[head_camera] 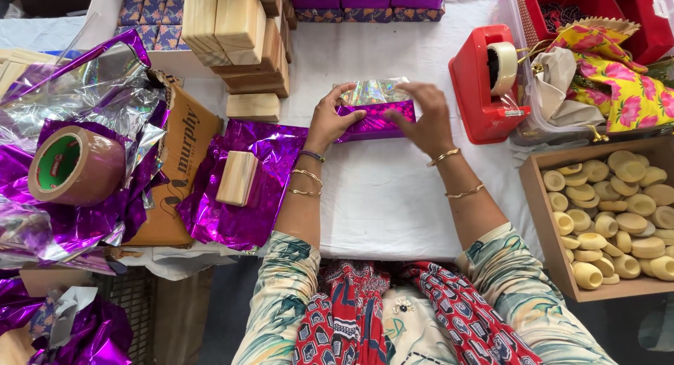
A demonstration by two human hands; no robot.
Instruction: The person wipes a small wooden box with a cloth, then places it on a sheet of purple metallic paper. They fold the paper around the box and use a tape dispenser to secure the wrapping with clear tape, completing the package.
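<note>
A block half wrapped in shiny purple foil lies on the white table cover, with the foil's silvery inner side turned up behind it. My left hand presses on the block's left end, thumb over the foil. My right hand rests its fingers on the block's right end. A bare wooden block lies on a loose purple foil sheet to the left of my left arm.
A red tape dispenser stands right of my hands. A cardboard box of round pale pieces sits at the right edge. Stacked wooden blocks and wrapped purple boxes are behind. A brown tape roll lies on crumpled foil at left.
</note>
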